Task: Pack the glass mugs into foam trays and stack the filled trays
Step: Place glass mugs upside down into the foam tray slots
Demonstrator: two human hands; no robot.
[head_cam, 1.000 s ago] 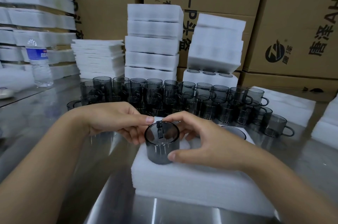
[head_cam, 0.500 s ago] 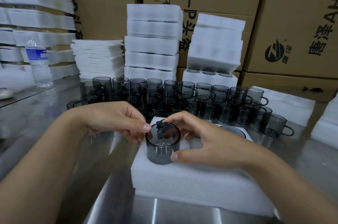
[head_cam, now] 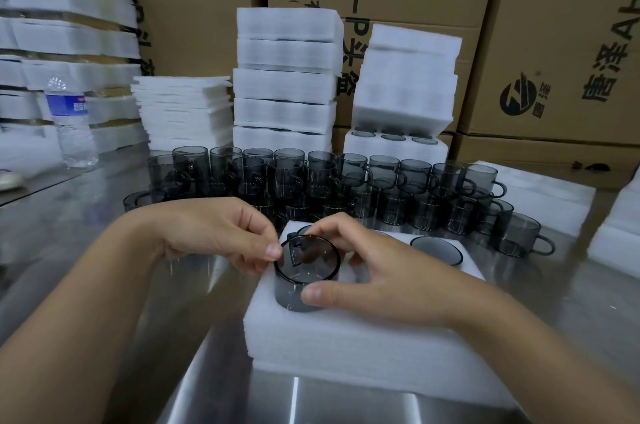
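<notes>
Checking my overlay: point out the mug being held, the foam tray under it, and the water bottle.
held mug [head_cam: 294, 295], head view, lower front wall.
foam tray [head_cam: 346, 333], head view, bare top surface.
water bottle [head_cam: 69, 108], head view, blue label.

Both hands, left [head_cam: 221, 233] and right [head_cam: 384, 281], fingertips pinched inward together.

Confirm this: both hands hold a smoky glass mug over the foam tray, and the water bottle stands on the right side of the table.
Wrong on the side. In the head view the water bottle stands at the left; both the left hand and right hand do hold the mug over the foam tray.
</notes>
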